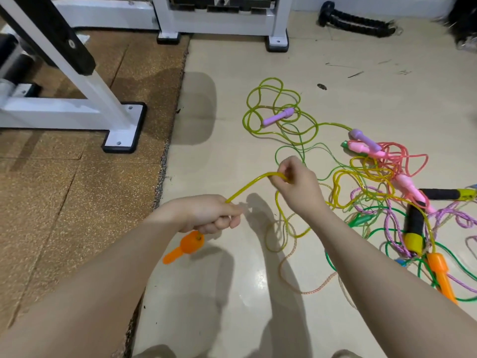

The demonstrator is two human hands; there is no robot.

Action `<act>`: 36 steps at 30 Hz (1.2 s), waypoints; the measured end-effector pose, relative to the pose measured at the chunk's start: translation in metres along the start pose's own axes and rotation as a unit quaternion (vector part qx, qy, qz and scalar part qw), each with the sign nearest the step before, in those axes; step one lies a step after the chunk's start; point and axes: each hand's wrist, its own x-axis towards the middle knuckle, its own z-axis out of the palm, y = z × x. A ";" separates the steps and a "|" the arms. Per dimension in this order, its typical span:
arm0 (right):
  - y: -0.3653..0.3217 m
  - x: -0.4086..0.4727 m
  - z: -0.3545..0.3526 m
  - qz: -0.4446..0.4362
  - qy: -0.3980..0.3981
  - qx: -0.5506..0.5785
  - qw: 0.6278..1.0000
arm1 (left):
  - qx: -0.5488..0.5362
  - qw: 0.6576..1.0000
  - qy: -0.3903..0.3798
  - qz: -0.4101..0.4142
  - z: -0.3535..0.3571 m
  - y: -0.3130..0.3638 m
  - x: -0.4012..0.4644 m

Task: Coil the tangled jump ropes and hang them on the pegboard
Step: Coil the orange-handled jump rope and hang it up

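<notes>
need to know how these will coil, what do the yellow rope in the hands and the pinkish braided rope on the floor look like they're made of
The yellow rope looks like glossy, translucent plastic cord, probably PVC: light shows through it and it arches stiffly between the hands. The braided rope looks like matte woven fibre, perhaps cotton or nylon: a speckled plait pattern shows and it lies limp on the floor.

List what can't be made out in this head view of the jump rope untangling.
- Pegboard: not in the head view at all.
- Left hand: its curled fingers hide its grip on the yellow rope.
- Orange handle: its top sits behind the left hand.
- Dark object, top right: blurred and cut by the frame edge.
- Rope pile: overlapping strands hide which rope joins which handle.
</notes>
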 end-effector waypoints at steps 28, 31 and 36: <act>-0.057 0.002 -0.009 -0.115 -0.237 0.006 0.965 | -0.185 0.980 0.073 0.027 0.000 -0.006 -0.001; -0.043 0.014 -0.021 -0.022 -0.177 0.176 0.968 | -0.216 0.970 -0.107 0.038 0.004 -0.001 -0.006; -0.010 0.002 0.005 0.046 -0.135 0.165 0.976 | -0.347 0.891 -0.202 0.213 0.004 0.009 -0.005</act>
